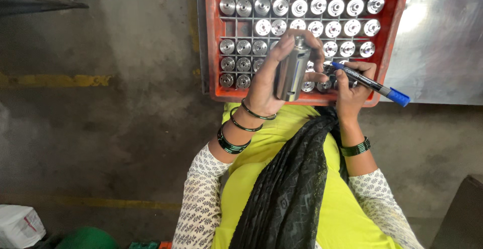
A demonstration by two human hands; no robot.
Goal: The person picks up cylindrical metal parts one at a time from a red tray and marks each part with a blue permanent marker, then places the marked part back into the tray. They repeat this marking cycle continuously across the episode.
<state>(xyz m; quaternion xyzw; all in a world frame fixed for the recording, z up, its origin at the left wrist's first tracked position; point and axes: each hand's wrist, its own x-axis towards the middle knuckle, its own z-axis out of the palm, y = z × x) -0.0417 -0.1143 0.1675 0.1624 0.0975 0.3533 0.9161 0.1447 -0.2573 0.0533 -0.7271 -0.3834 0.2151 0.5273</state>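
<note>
My left hand [269,78] grips a shiny metal cylinder [292,70] upright, just above the near edge of a red crate [397,17]. The crate holds several rows of similar round metal parts [299,7] standing in a grid. My right hand [354,85] holds a blue marker pen [375,84], its tip pointing left toward the cylinder and its blue cap end sticking out to the right. Both wrists wear dark green bangles. The two hands are close together over the crate's front rim.
The crate sits on a grey concrete floor with a faded yellow line [55,80]. A grey metal sheet [443,37] lies to the crate's right. A white bag [20,224] and a green object [88,239] sit at the bottom left. A dark box edge [463,214] is at the lower right.
</note>
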